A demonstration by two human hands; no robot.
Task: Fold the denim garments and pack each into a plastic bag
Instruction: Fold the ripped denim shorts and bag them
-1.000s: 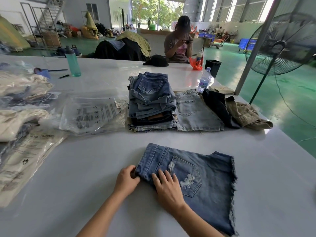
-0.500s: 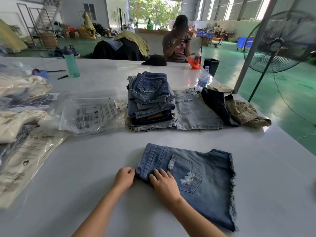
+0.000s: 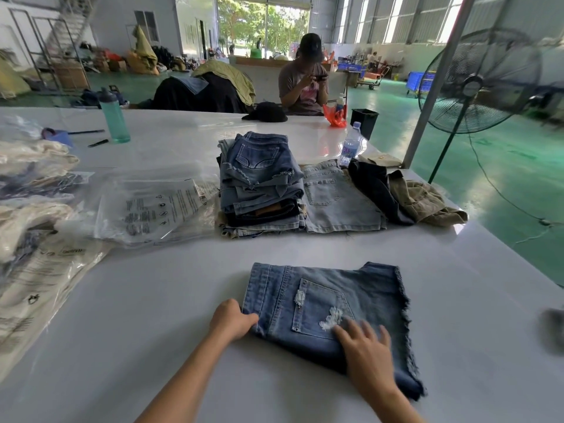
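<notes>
Lying under right hand [image 3: 364, 351]: denim shorts [image 3: 323, 303].

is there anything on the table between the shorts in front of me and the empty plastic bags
Nothing visible. The shorts lie under both hands, left hand at the waistband corner and right hand flat on top. The plastic bags lie farther back to the left, with only bare table between.

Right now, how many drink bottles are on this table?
2: a teal bottle at the far left near the pens, and a clear water bottle beyond the light denim shorts. Others may be hidden behind clothes.
</notes>
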